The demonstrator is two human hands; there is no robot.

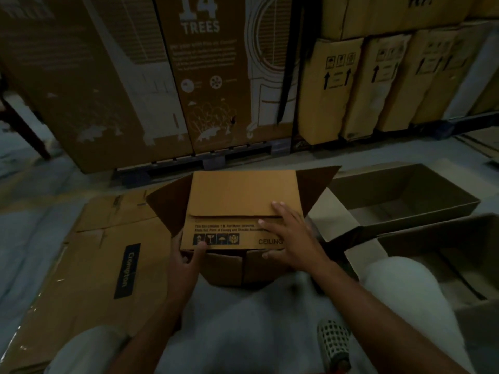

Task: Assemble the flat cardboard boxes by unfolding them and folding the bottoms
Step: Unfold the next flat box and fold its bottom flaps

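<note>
A brown cardboard box [237,201] stands on the floor in front of my knees, its upper end facing me. Two long flaps are folded flat over it; the nearer one bears black print and the word CEILING. Two side flaps [167,206] stick out to the left and right. My left hand [189,255] grips the near left corner of the printed flap, thumb on top. My right hand [289,233] lies flat with spread fingers on the seam where the two flaps meet, pressing down.
A flattened Crompton box [102,265] lies on the floor at left. Two opened boxes [405,195] stand at right. Tall printed cartons [162,76] on a pallet and stacked boxes [378,85] line the back. My knees and a perforated shoe [333,344] are in the foreground.
</note>
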